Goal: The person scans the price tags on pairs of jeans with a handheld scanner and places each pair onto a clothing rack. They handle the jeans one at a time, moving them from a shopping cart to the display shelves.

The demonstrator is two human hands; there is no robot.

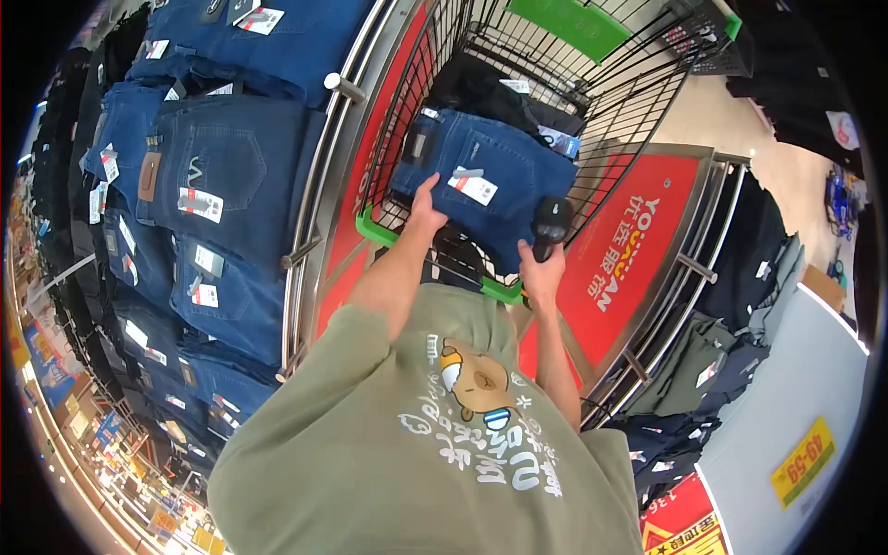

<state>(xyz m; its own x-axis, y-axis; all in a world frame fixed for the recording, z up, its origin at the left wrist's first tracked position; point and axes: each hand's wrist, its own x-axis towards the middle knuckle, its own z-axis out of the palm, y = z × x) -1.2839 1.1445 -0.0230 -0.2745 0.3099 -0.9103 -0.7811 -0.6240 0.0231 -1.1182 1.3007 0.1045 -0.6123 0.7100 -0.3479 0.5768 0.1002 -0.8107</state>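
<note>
Folded blue jeans [504, 171] with a white price tag [474, 185] lie on top of dark clothes [472, 85] in a black wire shopping cart [622, 120]. My left hand [426, 205] grips the jeans at their near left edge, thumb on top and the other fingers mostly hidden. A black handheld barcode scanner [552, 220] is in my right hand [543, 265], its head over the right part of the jeans. The fingers of that hand close around the scanner's handle, beside the cart's green near corner [501, 291].
Stacks of tagged jeans [222, 153] fill the left side behind a metal rail [319, 139]. Red panels [629, 231] flank the cart. More folded clothes [684, 370] lie at the right, beside a pale panel with a yellow sign [803, 462]. Tiled floor [731, 111] shows beyond.
</note>
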